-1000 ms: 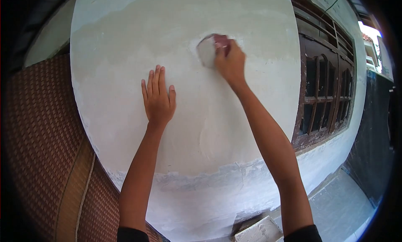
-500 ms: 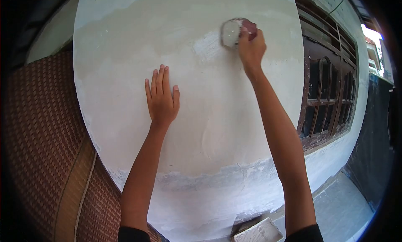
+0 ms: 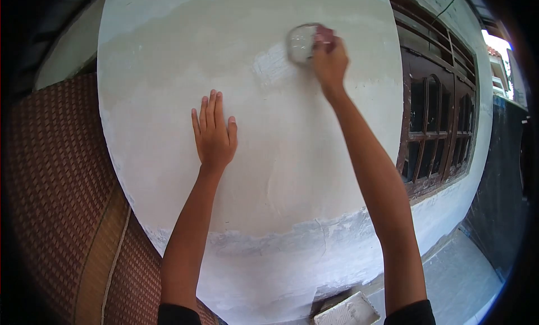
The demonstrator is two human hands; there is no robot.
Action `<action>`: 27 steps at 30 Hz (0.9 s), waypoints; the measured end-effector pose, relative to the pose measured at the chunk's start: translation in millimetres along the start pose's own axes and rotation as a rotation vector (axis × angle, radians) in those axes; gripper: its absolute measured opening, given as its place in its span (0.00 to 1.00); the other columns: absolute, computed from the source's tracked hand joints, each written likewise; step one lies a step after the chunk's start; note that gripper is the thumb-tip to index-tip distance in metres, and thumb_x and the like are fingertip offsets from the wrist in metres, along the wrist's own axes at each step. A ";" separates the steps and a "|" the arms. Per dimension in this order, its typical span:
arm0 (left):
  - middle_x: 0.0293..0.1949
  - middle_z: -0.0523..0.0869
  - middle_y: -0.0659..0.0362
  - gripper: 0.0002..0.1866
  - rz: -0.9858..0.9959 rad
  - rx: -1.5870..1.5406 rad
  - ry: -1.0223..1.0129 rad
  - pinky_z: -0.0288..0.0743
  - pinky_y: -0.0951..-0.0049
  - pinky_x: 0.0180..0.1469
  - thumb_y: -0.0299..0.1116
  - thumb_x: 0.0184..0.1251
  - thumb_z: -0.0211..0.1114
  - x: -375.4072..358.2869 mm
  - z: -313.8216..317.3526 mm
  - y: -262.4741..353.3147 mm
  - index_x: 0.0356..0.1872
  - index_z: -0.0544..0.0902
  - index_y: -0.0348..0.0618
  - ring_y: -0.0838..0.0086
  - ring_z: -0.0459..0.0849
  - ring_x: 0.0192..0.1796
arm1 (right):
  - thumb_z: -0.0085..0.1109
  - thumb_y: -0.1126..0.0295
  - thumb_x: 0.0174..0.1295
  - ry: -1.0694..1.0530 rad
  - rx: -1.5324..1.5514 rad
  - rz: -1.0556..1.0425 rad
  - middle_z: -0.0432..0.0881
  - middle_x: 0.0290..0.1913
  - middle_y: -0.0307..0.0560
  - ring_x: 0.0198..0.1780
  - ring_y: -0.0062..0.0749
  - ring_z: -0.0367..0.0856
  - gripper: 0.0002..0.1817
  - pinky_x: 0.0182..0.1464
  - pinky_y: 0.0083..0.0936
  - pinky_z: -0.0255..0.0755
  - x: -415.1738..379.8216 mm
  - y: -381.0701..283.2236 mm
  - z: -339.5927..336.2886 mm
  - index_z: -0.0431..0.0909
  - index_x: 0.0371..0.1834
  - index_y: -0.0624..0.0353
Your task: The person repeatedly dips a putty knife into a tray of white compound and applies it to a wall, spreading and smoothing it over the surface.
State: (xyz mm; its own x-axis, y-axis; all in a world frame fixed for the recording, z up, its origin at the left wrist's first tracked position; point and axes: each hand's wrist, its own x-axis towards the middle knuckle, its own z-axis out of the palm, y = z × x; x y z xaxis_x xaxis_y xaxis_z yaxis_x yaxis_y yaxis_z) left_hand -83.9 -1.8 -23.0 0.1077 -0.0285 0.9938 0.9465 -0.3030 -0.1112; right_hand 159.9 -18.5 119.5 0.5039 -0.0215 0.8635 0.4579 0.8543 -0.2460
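My left hand point(image 3: 215, 135) lies flat on the pale wall point(image 3: 281, 139), its fingers stretched upward and holding nothing. Higher up and to the right, my right hand point(image 3: 331, 58) grips a round, whitish tool point(image 3: 301, 44) by its reddish part. The tool is blurred and lies over the wall's greenish-grey band, just right of a brighter white patch point(image 3: 272, 65). What the tool is exactly, I cannot make out.
A dark wooden window point(image 3: 435, 120) with barred panes is at the right. Brown woven panels point(image 3: 56, 173) stand at the left. On the grey floor point(image 3: 457, 274) below the wall sits a whitish rectangular tray point(image 3: 348, 312). A dark panel point(image 3: 499, 173) rises at the far right.
My right hand and the round tool have moved slightly left, closer to the white patch. My left hand keeps its place on the wall; the whole view has shifted slightly.
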 end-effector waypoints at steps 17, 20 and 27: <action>0.75 0.63 0.55 0.30 0.038 0.035 0.028 0.45 0.50 0.78 0.34 0.74 0.50 0.2 -0.3 -2.1 0.75 0.60 0.41 0.60 0.59 0.77 | 0.59 0.61 0.70 0.153 -0.030 0.244 0.81 0.40 0.40 0.40 0.23 0.77 0.16 0.46 0.24 0.72 15.3 74.6 -111.9 0.78 0.48 0.64; 0.76 0.62 0.54 0.29 0.026 0.005 0.023 0.45 0.49 0.78 0.33 0.75 0.50 -1.7 0.3 0.9 0.76 0.59 0.41 0.58 0.58 0.77 | 0.58 0.61 0.72 0.096 0.041 0.323 0.79 0.40 0.38 0.40 0.20 0.75 0.16 0.45 0.23 0.71 5.3 75.7 -131.3 0.77 0.49 0.64; 0.76 0.60 0.54 0.29 -0.048 -0.028 -0.057 0.44 0.50 0.78 0.34 0.76 0.48 -7.5 -8.2 16.0 0.76 0.58 0.41 0.58 0.55 0.78 | 0.58 0.63 0.72 0.010 0.166 0.584 0.81 0.44 0.43 0.43 0.22 0.77 0.16 0.47 0.24 0.73 -34.7 91.9 -172.4 0.77 0.53 0.65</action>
State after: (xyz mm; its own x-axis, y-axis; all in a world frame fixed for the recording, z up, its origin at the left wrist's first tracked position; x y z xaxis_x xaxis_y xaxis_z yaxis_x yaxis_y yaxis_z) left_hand -72.1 -14.3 -32.2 0.0807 0.0406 0.9959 0.9422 -0.3291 -0.0629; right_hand 310.7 -28.7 -9.0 0.6450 0.4712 0.6016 -0.0169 0.7959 -0.6052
